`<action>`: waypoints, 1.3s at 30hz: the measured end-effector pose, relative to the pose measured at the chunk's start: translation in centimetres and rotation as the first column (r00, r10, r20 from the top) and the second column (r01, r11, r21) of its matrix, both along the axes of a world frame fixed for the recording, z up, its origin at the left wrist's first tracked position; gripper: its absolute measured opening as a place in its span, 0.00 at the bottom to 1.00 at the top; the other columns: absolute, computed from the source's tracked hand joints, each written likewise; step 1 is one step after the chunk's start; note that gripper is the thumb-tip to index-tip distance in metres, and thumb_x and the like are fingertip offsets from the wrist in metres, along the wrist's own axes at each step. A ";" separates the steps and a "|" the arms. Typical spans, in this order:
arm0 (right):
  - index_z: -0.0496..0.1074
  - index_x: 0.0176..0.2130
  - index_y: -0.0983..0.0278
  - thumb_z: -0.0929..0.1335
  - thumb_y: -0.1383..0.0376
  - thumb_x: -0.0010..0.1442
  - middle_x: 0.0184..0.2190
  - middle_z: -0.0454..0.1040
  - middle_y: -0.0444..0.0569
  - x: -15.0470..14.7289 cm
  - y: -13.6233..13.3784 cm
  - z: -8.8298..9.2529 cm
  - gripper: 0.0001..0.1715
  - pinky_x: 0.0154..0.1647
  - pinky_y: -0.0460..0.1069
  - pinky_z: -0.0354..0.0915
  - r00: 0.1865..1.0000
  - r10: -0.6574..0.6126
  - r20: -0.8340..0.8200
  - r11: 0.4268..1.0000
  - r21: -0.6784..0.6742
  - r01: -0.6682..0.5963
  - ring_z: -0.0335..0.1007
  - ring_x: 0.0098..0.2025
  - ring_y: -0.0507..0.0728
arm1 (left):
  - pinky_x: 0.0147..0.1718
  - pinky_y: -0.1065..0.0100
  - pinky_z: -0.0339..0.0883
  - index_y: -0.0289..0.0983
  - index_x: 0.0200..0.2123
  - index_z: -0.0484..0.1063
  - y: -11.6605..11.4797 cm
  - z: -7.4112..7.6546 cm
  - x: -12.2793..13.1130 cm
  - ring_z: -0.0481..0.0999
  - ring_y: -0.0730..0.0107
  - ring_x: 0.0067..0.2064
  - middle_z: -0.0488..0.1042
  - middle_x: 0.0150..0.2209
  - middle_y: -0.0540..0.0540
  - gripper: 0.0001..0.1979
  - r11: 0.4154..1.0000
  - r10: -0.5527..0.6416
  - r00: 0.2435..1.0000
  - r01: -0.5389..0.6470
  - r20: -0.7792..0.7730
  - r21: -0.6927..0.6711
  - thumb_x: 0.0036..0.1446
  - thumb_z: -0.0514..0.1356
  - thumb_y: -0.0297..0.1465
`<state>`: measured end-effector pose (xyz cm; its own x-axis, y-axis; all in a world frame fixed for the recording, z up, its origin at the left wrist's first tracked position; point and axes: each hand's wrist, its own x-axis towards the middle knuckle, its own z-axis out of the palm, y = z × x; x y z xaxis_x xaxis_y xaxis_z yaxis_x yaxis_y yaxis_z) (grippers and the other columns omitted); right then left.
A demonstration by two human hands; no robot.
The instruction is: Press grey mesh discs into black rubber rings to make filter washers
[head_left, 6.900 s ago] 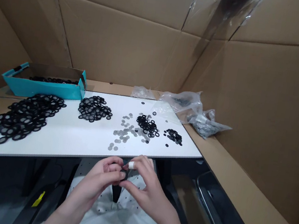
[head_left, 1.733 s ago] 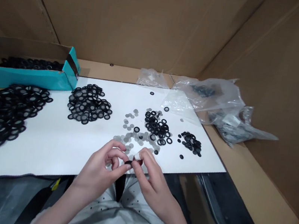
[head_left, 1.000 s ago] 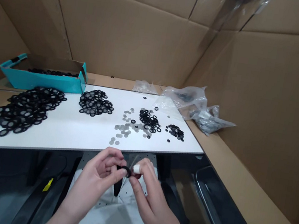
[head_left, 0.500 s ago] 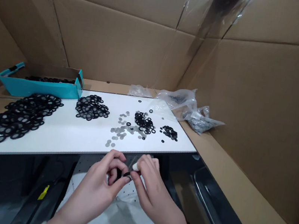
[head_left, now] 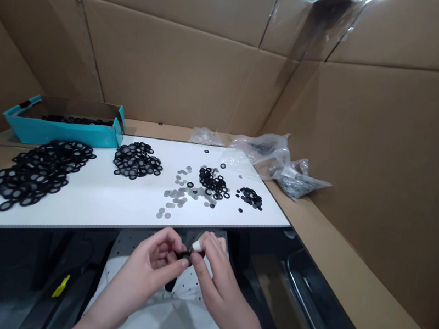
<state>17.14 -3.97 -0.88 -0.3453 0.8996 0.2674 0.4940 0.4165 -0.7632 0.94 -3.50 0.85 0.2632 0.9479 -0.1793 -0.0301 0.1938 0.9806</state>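
Far out past the left hand, a teal cardboard box (head_left: 59, 135) sits open with black rings lying in it, and right in front of it spreads the biggest heap of black rubber washers (head_left: 41, 172), each showing a grey centre, on the white work board (head_left: 114, 198). Moving right, a smaller heap of washers (head_left: 136, 161) lies straight ahead of the left hand. Then come loose grey mesh discs (head_left: 177, 194), scattered just beyond the fingers, running into a cluster of plain black rings (head_left: 212, 182) past the right hand, and a small black heap (head_left: 250, 197) further right. Clear plastic bags (head_left: 261, 148) slump behind the board, up and to the right of the right hand.

Down at the front, the left hand (head_left: 148, 270) curls in, its thumb and forefinger closing on a small black ring (head_left: 185, 255), and the right hand (head_left: 222, 279) comes in tight to pinch the same ring, a white-taped fingertip (head_left: 197, 246) on top. The ring sits between both hands, below the board's front edge, mostly hidden by the fingers; what's inside it can't be made out.
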 end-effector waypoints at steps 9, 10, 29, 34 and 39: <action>0.56 0.28 0.62 0.55 0.64 0.68 0.28 0.59 0.43 0.4 0.6 0.7 0.15 0.43 0.51 0.55 0.994 0.090 -0.061 0.996 -0.014 -0.091 0.57 0.34 0.53 | 0.33 0.73 0.59 0.39 0.33 0.65 0.2 0.6 0.1 0.62 0.74 0.32 0.63 0.30 0.52 0.09 0.998 -0.065 0.998 0.065 0.002 -0.007 0.51 0.62 0.32; 0.56 0.28 0.62 0.56 0.64 0.68 0.28 0.59 0.43 0.4 0.7 0.8 0.16 0.42 0.51 0.55 0.993 0.097 -0.069 0.995 -0.015 -0.098 0.57 0.34 0.53 | 0.33 0.73 0.59 0.39 0.33 0.64 0.2 0.6 0.0 0.62 0.74 0.33 0.63 0.30 0.53 0.09 0.998 -0.053 0.998 0.053 0.017 -0.014 0.51 0.63 0.32; 0.54 0.31 0.61 0.55 0.63 0.69 0.30 0.58 0.43 0.0 0.2 0.7 0.13 0.41 0.49 0.52 0.997 0.032 -0.065 0.998 -0.052 -0.035 0.53 0.35 0.53 | 0.33 0.72 0.59 0.37 0.36 0.69 1.3 -0.6 0.1 0.67 0.73 0.32 0.71 0.29 0.51 0.16 0.992 0.066 0.980 -0.043 0.187 -0.122 0.43 0.68 0.32; 0.54 0.30 0.61 0.55 0.66 0.69 0.29 0.58 0.42 -0.4 0.2 -0.3 0.13 0.40 0.49 0.51 0.997 0.004 -0.082 1.000 0.001 -0.004 0.54 0.34 0.53 | 0.34 0.74 0.60 0.38 0.37 0.70 1.0 -1.5 0.7 0.67 0.74 0.34 0.71 0.32 0.50 0.15 0.976 0.206 0.953 -0.185 0.222 -0.111 0.44 0.68 0.31; 0.52 0.29 0.62 0.56 0.68 0.67 0.28 0.57 0.42 -1.0 0.0 -0.7 0.13 0.38 0.50 0.49 0.999 -0.047 -0.010 0.992 0.121 0.047 0.54 0.33 0.53 | 0.32 0.75 0.60 0.38 0.37 0.68 0.8 -1.7 1.0 0.65 0.77 0.30 0.69 0.28 0.53 0.16 0.960 0.281 0.936 -0.273 0.211 -0.066 0.44 0.68 0.30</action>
